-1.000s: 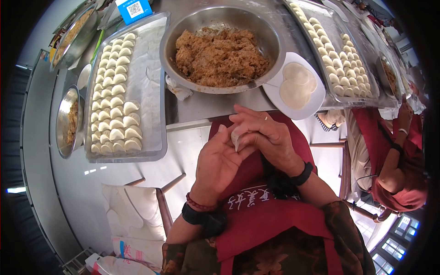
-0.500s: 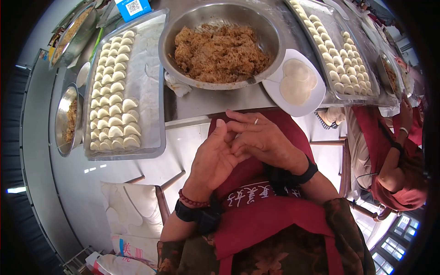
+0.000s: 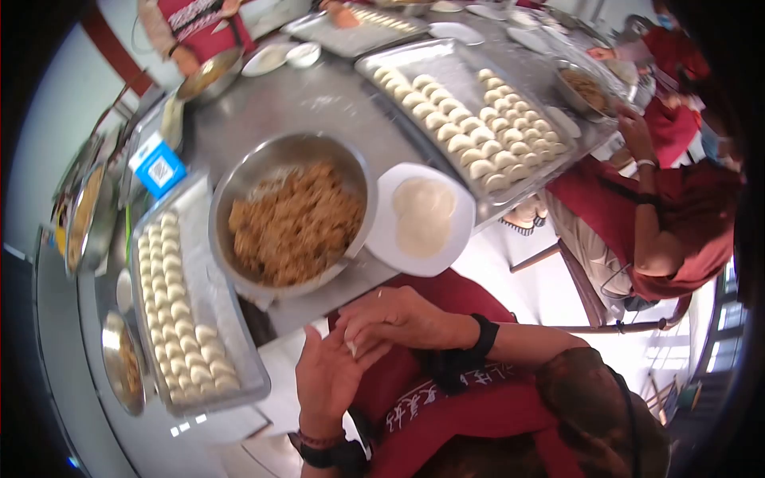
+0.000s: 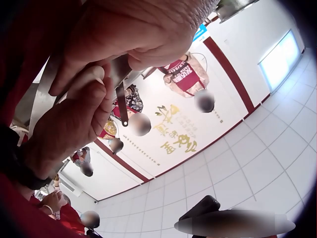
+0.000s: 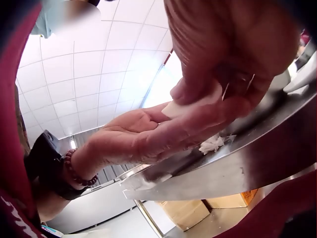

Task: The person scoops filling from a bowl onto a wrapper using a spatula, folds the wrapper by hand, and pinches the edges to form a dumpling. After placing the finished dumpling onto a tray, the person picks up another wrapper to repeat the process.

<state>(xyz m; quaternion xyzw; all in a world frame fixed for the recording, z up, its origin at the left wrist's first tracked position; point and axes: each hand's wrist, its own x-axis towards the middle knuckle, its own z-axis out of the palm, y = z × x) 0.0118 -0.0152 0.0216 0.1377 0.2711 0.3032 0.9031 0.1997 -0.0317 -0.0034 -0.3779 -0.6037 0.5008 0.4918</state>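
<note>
A pale folded dumpling (image 5: 198, 101) lies along the fingers of my left hand (image 3: 325, 382), which is turned palm up, its fingers fairly straight and its thumb raised. My right hand (image 3: 402, 319) comes over from the other side and pinches the dumpling's edge with thumb and fingers. Only a sliver of it shows in the head view; the fingers hide the rest. Both hands are in front of the red apron, just below the steel bowl (image 3: 358, 171) of brown filling (image 3: 295, 223). Beside that bowl, a white plate (image 3: 458, 231) carries several round wrappers (image 3: 422, 219).
A tray (image 3: 255, 374) with rows of dumplings stands left of the bowl, another dumpling tray (image 3: 478, 68) at the back right. A blue QR-code sign (image 3: 158, 165) is behind the left tray. A person (image 3: 653, 231) in red sits at the right; others work across the table.
The head view has swung and tilted, bringing the far side of the table and people into sight. Both hands remain together around the dumpling.
</note>
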